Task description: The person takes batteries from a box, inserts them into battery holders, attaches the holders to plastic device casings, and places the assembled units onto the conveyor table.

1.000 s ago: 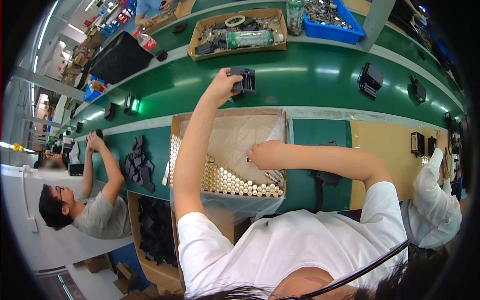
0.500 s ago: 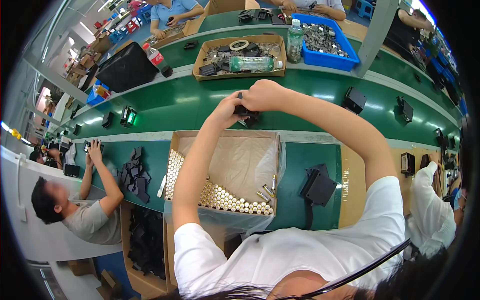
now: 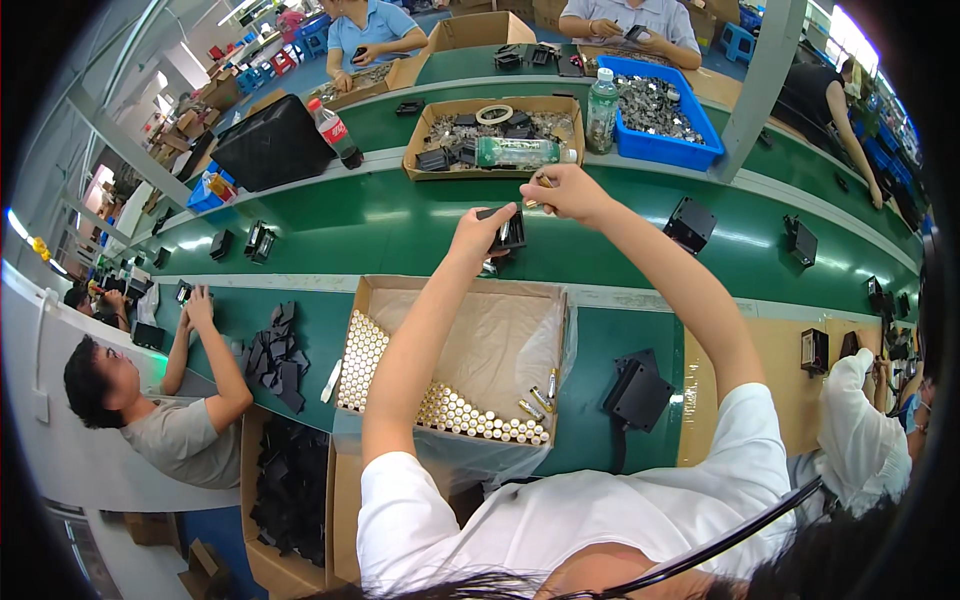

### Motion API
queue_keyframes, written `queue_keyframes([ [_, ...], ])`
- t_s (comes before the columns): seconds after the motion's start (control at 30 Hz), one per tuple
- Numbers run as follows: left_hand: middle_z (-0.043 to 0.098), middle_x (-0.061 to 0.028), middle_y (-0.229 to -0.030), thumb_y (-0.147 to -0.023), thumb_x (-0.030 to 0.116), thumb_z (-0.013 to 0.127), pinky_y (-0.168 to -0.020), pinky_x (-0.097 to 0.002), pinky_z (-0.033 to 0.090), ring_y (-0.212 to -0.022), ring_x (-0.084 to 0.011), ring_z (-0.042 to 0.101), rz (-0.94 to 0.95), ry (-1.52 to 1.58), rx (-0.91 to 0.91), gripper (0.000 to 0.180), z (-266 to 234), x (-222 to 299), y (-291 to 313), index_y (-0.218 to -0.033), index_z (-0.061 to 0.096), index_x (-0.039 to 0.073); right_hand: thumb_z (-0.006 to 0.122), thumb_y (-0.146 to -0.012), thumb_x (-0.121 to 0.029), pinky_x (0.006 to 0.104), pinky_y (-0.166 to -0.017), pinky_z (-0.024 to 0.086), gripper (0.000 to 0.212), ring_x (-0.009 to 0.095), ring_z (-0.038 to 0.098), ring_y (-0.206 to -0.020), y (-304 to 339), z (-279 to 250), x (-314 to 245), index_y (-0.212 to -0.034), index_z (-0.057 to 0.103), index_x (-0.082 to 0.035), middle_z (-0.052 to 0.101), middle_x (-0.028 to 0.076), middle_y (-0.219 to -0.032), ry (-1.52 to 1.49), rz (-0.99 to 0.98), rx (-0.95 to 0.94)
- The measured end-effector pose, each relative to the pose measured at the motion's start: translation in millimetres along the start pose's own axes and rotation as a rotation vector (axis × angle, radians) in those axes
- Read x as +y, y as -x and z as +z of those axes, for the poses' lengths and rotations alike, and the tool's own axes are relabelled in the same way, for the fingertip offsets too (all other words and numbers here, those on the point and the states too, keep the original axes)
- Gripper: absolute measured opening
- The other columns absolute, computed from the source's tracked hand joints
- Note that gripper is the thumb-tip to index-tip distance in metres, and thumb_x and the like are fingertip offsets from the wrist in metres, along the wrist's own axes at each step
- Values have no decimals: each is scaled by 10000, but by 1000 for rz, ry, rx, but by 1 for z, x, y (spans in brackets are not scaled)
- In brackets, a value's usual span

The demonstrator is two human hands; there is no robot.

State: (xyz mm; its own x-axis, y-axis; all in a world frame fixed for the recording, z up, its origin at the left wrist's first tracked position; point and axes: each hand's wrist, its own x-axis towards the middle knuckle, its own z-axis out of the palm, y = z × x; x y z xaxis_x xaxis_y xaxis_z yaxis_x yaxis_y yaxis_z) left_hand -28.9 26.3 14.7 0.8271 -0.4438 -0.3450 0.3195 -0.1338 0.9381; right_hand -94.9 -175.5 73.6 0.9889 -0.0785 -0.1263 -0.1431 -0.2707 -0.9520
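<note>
Over the green conveyor belt, my left hand (image 3: 480, 234) is closed around a small black plastic case (image 3: 511, 231), its open side showing a shiny battery-like piece inside. Just right of it, my right hand (image 3: 572, 193) pinches gold-coloured batteries (image 3: 534, 204), apart from the case; how many is hard to make out. Below my forearms sits a shallow cardboard box (image 3: 480, 308) lined with clear plastic. Tightly packed upright batteries (image 3: 460, 412) fill its left and near parts, and several loose ones (image 3: 538, 400) lie at its right side.
A black device (image 3: 640, 393) lies right of the box. Black flat pieces (image 3: 278, 355) are heaped to its left, near a co-worker (image 3: 185, 430). Beyond the belt are a carton of scraps (image 3: 420, 170), a green-labelled bottle (image 3: 601, 112) and a blue tray (image 3: 668, 148). Black devices (image 3: 690, 224) sit along the belt.
My right hand has come away from the black case toward the right, and batteries now show in its fingers. The case's open side is now visible in my left hand. The view has shifted slightly.
</note>
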Motion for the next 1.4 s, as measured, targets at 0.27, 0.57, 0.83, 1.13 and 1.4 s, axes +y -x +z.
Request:
queue_keyframes([
  [0.27, 601, -167, -1089, -971, 205, 654, -627, -335, 571, -886, -223, 639, 272, -162, 110, 406, 3, -22, -19, -1299, 483, 36, 647, -937, -42, 229, -630, 559, 133, 161, 683, -782, 13, 2, 41, -1070, 644, -25, 662, 99, -920, -452, 65, -84],
  [0.57, 580, -187, -1131, -990, 127, 597, -629, -348, 576, -884, -238, 636, 318, -152, 110, 403, -6, -22, -14, -1348, 440, 34, 598, -954, 10, 239, -755, 561, 221, 154, 660, -860, 19, 34, 32, -1173, 611, -11, 662, 83, -940, -503, -107, -46],
  [0.83, 592, -187, -1169, -991, 116, 573, -709, -408, 565, -994, -268, 615, 72, 228, -4, 410, -4, -13, -6, -1374, 444, 48, 635, -930, -21, 286, -713, 503, 206, 144, 615, -775, -5, 49, 41, -1131, 672, -47, 685, 41, -896, -196, -445, 192],
  [1.13, 538, -220, -1244, -973, 113, 585, -782, -467, 565, -1006, -323, 604, 54, 397, 7, 427, -22, -25, -12, -1367, 422, 92, 692, -890, -58, 311, -721, 509, 228, 214, 625, -792, 15, 53, 39, -1116, 715, -36, 717, 71, -955, 513, -849, 134],
  [1.4, 524, -223, -1265, -917, 52, 657, -816, -485, 553, -1025, -320, 608, 100, 360, 37, 554, -30, -20, -9, -1399, 391, 120, 700, -870, -76, 324, -731, 518, 301, 252, 645, -809, 7, 57, 41, -1166, 705, -19, 732, 107, -972, 283, -814, 158],
])
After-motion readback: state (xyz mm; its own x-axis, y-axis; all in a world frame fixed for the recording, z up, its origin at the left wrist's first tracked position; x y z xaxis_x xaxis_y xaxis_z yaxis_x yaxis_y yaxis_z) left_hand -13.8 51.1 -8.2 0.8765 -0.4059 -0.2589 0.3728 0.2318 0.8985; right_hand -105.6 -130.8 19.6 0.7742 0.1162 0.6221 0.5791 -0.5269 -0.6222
